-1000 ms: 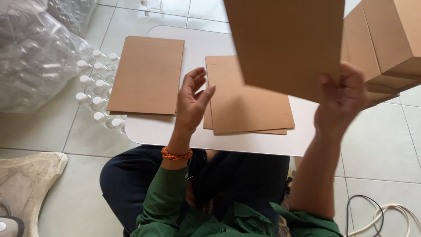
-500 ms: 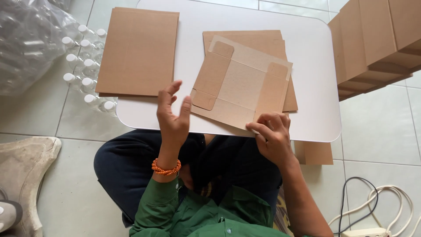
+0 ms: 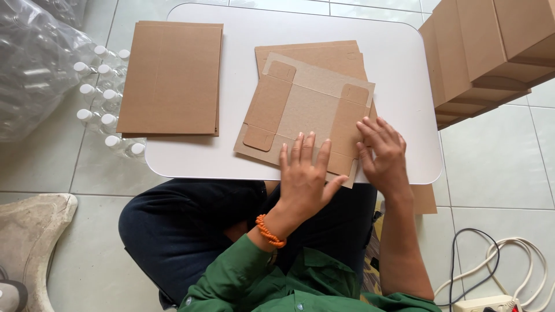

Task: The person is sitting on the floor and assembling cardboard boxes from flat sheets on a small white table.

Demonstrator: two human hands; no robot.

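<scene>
both hands, left hand (image 3: 303, 179) and right hand (image 3: 381, 151), lay flat and open on the blank (image 3: 306, 112), holding nothing. it looked light, stiff and creased, best taken by its edges.

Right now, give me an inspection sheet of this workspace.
Surface: white table, rounded corners, on tiled floor.
Job's things: unfolded cardboard blank lying flat on a cardboard stack.
Clutter: second cardboard stack at the left; capped bottles beside the table.
Grippers: left hand and right hand, both flat on the blank.
Cables: white cable and dark cable on the floor.
Surroundings: folded boxes; bagged bottles.
</scene>
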